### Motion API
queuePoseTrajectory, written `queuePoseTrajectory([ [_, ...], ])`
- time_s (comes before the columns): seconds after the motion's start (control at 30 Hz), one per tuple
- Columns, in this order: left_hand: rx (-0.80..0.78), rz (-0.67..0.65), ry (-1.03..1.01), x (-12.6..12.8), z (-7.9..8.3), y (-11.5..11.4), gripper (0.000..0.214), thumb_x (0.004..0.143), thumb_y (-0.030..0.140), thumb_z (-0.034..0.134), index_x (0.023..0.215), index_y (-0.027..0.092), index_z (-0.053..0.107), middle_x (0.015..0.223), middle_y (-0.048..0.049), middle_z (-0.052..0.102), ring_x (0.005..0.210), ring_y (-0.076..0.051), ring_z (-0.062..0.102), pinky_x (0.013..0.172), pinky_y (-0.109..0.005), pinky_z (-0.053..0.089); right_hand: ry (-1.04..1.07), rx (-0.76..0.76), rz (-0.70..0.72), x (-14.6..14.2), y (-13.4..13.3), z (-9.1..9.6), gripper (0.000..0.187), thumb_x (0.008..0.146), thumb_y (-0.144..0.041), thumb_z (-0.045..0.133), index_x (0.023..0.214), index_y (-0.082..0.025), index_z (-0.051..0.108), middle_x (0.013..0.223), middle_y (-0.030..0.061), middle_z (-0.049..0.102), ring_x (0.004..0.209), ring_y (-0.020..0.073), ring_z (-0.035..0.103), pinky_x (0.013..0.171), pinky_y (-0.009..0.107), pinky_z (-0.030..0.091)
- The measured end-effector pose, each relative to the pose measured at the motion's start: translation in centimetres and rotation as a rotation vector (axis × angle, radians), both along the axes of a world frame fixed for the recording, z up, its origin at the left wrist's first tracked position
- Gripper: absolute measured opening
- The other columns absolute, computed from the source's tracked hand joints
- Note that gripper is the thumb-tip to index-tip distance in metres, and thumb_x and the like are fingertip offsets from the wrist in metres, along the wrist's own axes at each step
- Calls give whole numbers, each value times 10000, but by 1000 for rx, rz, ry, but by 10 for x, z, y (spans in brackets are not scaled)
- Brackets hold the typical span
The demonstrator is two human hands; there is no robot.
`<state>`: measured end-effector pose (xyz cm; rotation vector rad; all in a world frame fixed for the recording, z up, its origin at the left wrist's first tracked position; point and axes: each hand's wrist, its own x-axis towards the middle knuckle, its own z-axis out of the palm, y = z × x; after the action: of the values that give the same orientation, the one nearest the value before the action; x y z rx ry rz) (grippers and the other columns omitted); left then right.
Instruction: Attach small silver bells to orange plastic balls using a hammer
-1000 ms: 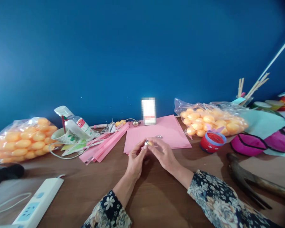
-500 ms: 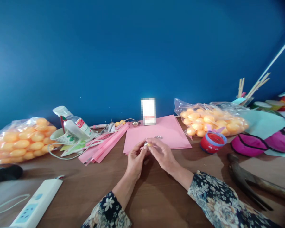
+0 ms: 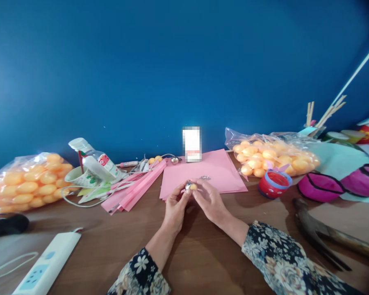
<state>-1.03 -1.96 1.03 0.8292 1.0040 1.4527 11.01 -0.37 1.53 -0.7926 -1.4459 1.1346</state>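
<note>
My left hand and my right hand meet over the near edge of a stack of pink paper on the wooden table. Their fingertips pinch a small orange ball with a silver metal piece between them; I cannot tell which hand carries which part. Both wrists wear dark flowered sleeves. A small silver piece lies on the pink paper just beyond my right fingers.
Bags of orange balls lie at the left and back right. Pink paper strips, a tipped plastic bottle, a white power strip, a red cup, magenta pouches and a dark tool surround the hands.
Both hands keep pinching the small ball and metal piece and have shifted only slightly; the fingers have turned the piece a little.
</note>
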Motion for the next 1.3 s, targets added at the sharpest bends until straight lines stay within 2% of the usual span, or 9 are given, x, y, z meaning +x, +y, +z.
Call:
queuePoseTrajectory([
  [0.23, -17, -5, -83, 1, 3, 0, 462, 698, 313, 687, 1129, 181, 587, 1126, -101, 636, 955, -215, 626, 856, -359, 484, -199, 86, -66, 9, 4, 10, 315, 845, -287, 492, 1147, -220, 551, 1183, 72, 590, 1078, 194, 560, 916, 359, 472],
  [0.3, -25, 24, -104, 0, 2, 1, 454, 700, 301, 688, 1129, 191, 588, 1129, -91, 633, 905, -177, 636, 824, -316, 496, -231, 69, -197, 16, 13, 9, 299, 848, -307, 474, 1114, -201, 558, 1138, 84, 609, 1016, 192, 587, 870, 353, 489],
  [0.43, -27, 66, -105, 1, 1, 3, 426, 680, 298, 708, 1086, 204, 620, 1062, -64, 658, 809, -120, 637, 755, -240, 498, -312, 87, -549, 39, 40, -1, 276, 833, -301, 439, 1020, -160, 586, 1022, 114, 644, 946, 218, 596, 802, 370, 494],
  [0.5, -34, 66, -78, 1, 3, 2, 443, 667, 311, 718, 1086, 205, 623, 1015, -57, 669, 758, -105, 630, 719, -225, 496, -408, 101, -604, 48, 50, -5, 267, 811, -260, 441, 1000, -144, 590, 1003, 122, 646, 928, 220, 595, 792, 362, 486],
  [0.73, -44, 73, -73, 1, 4, 2, 367, 672, 327, 708, 1004, 184, 647, 859, -13, 667, 615, -51, 573, 592, -170, 472, -937, 173, -446, 49, 45, -7, 154, 807, -228, 488, 812, -206, 640, 829, 48, 674, 799, 201, 575, 695, 285, 421],
  [0.87, -38, 113, -91, 0, 2, 4, 302, 671, 364, 698, 894, 164, 659, 759, -1, 657, 607, -63, 580, 583, -177, 481, -1151, 230, -410, 44, 43, -9, 166, 815, -201, 484, 807, -213, 649, 795, 61, 659, 760, 200, 556, 708, 290, 382],
  [1.03, -22, 111, -95, 2, 5, 3, 282, 709, 399, 657, 822, 141, 661, 753, -14, 651, 643, -76, 594, 596, -179, 496, -1194, 277, -353, 45, 45, -10, 200, 836, -161, 452, 795, -213, 640, 806, 55, 659, 798, 195, 561, 782, 307, 361],
  [1.17, -17, 90, -96, 4, 6, 2, 329, 731, 410, 630, 927, 148, 666, 867, -45, 663, 733, -111, 612, 654, -224, 521, -1202, 286, -333, 45, 44, -11, 184, 824, -137, 472, 766, -210, 631, 804, 62, 651, 839, 197, 558, 796, 304, 360],
  [1.3, -13, 89, -107, 4, 6, 1, 340, 739, 396, 627, 985, 163, 663, 1004, -58, 644, 811, -130, 610, 721, -265, 530, -1144, 296, -372, 42, 40, -11, 160, 846, -159, 454, 828, -201, 608, 837, 62, 640, 830, 194, 552, 758, 289, 372],
])
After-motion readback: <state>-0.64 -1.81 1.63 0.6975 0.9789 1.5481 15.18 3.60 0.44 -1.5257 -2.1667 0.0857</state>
